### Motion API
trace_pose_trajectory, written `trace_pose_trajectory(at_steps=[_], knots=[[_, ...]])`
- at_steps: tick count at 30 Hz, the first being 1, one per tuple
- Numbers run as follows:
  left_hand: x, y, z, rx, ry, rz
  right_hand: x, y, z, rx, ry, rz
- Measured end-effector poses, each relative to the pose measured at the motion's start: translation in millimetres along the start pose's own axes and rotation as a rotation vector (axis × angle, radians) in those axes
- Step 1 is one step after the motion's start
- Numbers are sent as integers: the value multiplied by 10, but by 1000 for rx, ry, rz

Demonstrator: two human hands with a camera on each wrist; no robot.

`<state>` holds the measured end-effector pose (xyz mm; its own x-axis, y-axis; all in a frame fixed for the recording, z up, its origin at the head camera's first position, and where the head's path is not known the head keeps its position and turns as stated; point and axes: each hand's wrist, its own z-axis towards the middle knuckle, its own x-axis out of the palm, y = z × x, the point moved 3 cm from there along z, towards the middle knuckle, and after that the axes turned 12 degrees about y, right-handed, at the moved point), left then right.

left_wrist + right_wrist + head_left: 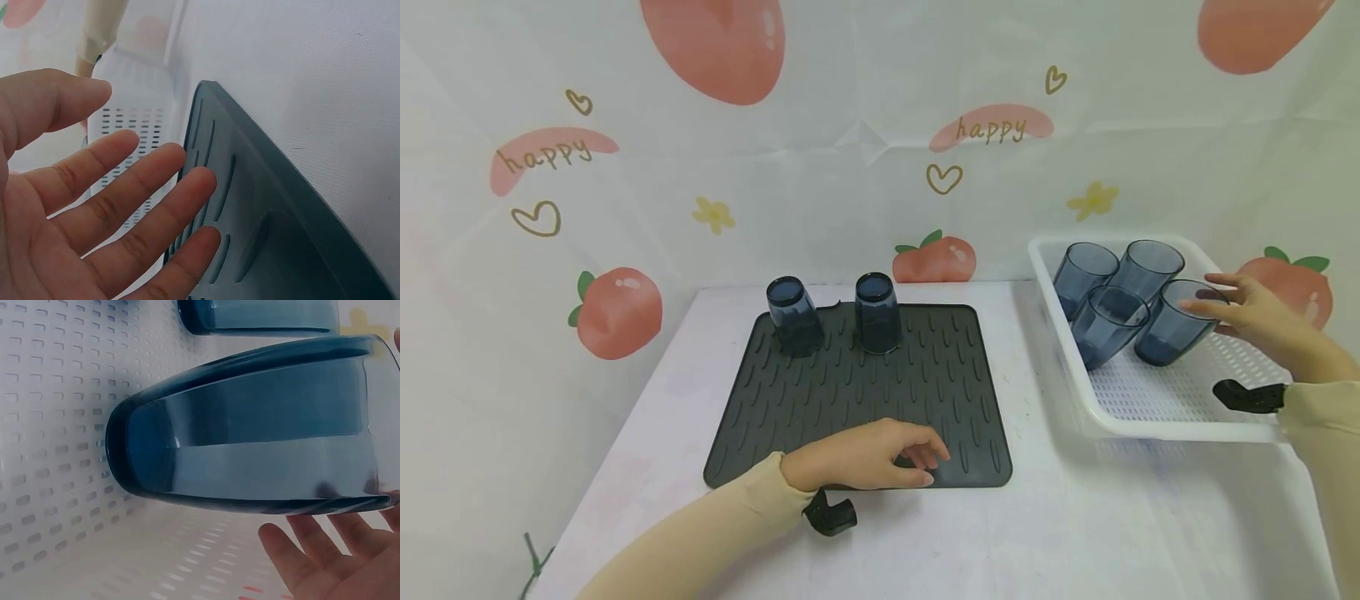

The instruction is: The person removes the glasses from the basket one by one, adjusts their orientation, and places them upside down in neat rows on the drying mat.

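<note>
Several blue-tinted drinking glasses stand mouth up in a white perforated basket. My right hand is at the rim of the rightmost glass, thumb and fingers spread about its mouth. In the right wrist view that glass fills the middle, with fingertips reaching behind its lower side and the thumb mostly out of frame. My left hand, holding nothing, hovers over the front edge of a dark ridged drying mat, fingers loosely bent. Two more glasses, the left and the right, stand upside down at the mat's back.
A white table carries the mat and, to its right, the basket. Behind them hangs a white backdrop printed with fruit, hearts and "happy". The other glasses, such as the front left one, crowd the basket's left side.
</note>
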<state>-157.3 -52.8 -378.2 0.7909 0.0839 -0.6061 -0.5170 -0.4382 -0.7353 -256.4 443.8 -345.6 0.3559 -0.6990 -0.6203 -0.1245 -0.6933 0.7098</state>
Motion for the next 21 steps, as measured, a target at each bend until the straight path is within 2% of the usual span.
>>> trace_pose_trajectory(at_steps=[6,10,21], knots=[[1,-27,-2,1,3,3,34,61,-14,23,35,-3],[17,-34,-28,19,6,12,98,104,-92,30,51,15],[53,-70,-127,38,29,-1,184,178,-288,59,68,-57]])
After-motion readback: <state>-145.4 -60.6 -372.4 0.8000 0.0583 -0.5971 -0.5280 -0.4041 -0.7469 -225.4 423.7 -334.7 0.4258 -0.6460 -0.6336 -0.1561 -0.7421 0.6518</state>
